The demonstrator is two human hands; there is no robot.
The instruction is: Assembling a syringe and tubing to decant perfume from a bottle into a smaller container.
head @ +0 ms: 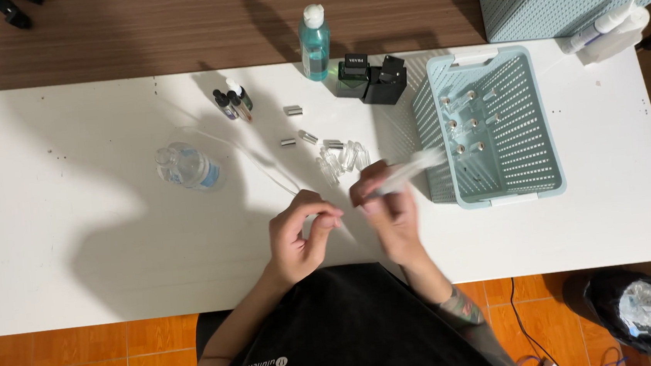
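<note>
Filling looks underway: right hand grips a blurred white syringe-like tube, left hand pinches something too small to tell; steady alignment needed.

Pale blue basket on white table. Left of basket: two dark boxes, teal pump bottle. Farther left, clear bottle lying flat.

dark square box with pale label at table's far edge, blue-labelled clear bottle lying left
</note>
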